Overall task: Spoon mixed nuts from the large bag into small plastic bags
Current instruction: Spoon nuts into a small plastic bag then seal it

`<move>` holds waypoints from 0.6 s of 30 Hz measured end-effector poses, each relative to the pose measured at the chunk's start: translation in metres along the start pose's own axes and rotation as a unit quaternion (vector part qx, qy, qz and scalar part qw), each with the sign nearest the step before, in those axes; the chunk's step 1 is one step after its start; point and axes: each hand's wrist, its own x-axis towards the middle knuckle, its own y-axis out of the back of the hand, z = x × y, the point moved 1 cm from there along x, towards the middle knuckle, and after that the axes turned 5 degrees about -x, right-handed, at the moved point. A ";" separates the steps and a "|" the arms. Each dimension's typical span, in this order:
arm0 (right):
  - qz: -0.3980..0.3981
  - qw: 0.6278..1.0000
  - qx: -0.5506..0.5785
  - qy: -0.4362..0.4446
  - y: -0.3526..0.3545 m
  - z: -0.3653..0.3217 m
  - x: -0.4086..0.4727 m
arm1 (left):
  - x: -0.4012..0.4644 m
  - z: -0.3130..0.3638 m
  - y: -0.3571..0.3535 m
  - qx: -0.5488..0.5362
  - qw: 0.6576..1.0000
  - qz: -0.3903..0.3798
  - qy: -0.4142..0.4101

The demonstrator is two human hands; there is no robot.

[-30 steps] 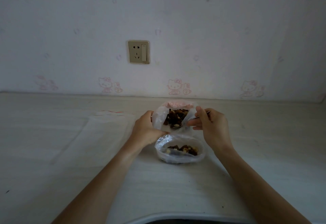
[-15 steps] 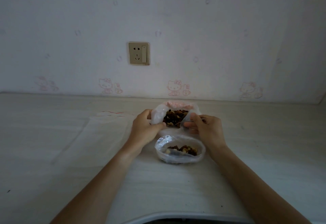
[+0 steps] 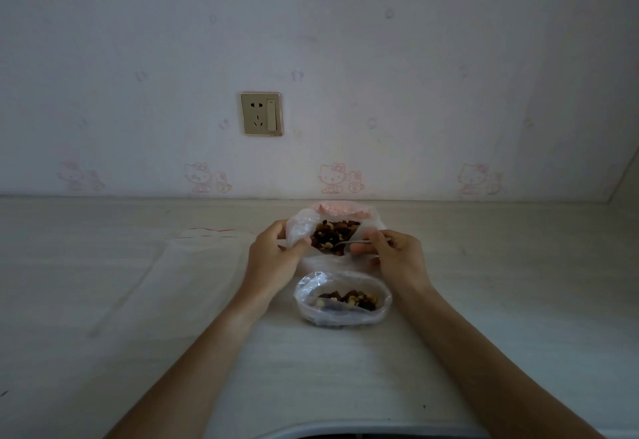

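Small bag [image 3: 342, 303] w/ nuts — just below hands; wall socket [image 3: 261, 114] behind.

Small bag [image 3: 342, 297] blocks the near approach, seemingly.

I see a pale, wood-grained desk [image 3: 103, 300] running the full width of the view and ending against the wall [image 3: 345, 41] behind it. The wall carries light wallpaper with faint small motifs. A gold-framed wall socket [image 3: 261, 114] with a rocker switch at its right side sits left of centre, well above the desk edge. A row of pink cartoon-cat prints [image 3: 340, 178] runs along the foot of the wall. A flat sheet of clear plastic [image 3: 166, 272] with a thin red line along its far edge lies on the desk, left of centre. At the bottom edge, a curved white rim [image 3: 328, 430] is partly visible; I cannot identify it.
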 end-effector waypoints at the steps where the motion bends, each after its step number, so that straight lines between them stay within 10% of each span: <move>1: 0.004 1.000 0.007 -0.005 0.001 -0.001 0.000 | 0.000 0.000 0.000 0.000 1.000 0.003 -0.002; 18: 0.045 0.997 0.024 0.052 0.012 -0.007 -0.004 | 0.001 -0.001 0.006 0.050 0.998 0.016 -0.022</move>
